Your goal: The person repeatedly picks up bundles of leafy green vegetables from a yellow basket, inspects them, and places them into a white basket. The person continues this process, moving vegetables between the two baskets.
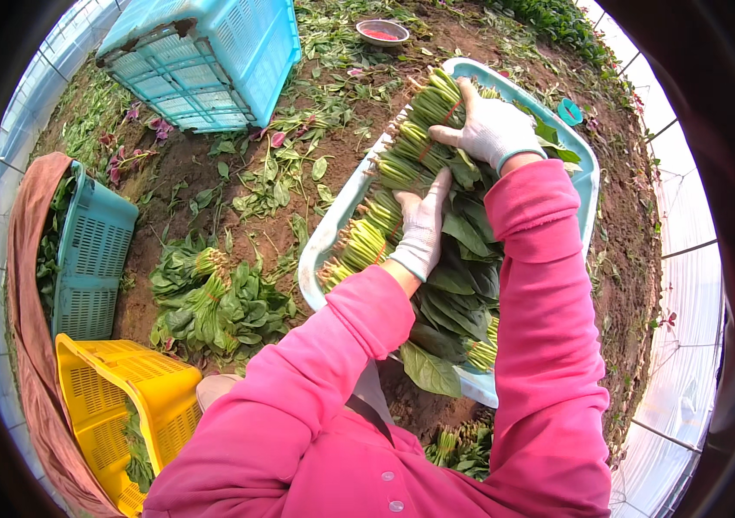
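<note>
Bundles of leafy greens (367,243), tied with red bands, lie in a row in a pale blue plastic tray (319,243), their cut stems towards its left side. Both my hands wear white knit gloves with teal cuffs. My right hand (497,129) grips a bundle (435,97) at the tray's far end, thumb and forefinger spread over its stems and leaves. Just nearer to me, my left hand (422,223) rests against the stems of the middle bundles, thumb and forefinger apart. Leaves hide its other fingers, so its hold is unclear.
Left on the soil are loose bundles (218,298), a yellow crate (170,395) on its side and a teal crate (95,246) beside brown cloth (34,259). A blue crate (251,58) and a metal bowl (382,32) with red bands stand beyond. More bundles (461,447) lie near my body.
</note>
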Demonstrator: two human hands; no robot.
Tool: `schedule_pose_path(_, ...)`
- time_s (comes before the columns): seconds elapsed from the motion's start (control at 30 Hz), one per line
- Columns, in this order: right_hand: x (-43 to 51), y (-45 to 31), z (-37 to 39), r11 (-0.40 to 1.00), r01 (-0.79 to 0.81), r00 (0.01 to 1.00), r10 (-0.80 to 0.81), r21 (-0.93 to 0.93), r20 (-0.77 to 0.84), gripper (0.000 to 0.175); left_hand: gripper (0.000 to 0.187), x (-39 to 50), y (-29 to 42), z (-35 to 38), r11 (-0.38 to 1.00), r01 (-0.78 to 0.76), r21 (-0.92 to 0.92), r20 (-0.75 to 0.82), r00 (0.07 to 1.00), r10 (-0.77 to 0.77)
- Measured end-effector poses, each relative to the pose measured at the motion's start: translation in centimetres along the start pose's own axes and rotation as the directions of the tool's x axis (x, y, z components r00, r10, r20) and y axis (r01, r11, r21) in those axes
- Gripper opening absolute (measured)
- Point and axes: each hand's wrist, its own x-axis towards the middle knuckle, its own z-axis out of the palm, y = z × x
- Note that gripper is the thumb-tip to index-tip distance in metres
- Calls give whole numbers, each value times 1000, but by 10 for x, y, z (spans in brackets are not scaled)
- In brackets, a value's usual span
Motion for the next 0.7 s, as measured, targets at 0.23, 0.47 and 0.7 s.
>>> schedule_pose_path(0.23,35,18,39,999,41,990,-40,0,138,120,81,5,11,9,809,239,537,-228,964,-134)
schedule_pose_path(0.47,69,46,70,968,49,958,-116,247,262,127,61,-23,63,-1,138,-658,740,408,602,686)
schedule_pose_path(0.7,67,74,145,572,-48,892,-344,819,293,61,59,47,17,60,-77,-812,578,772,514,375)
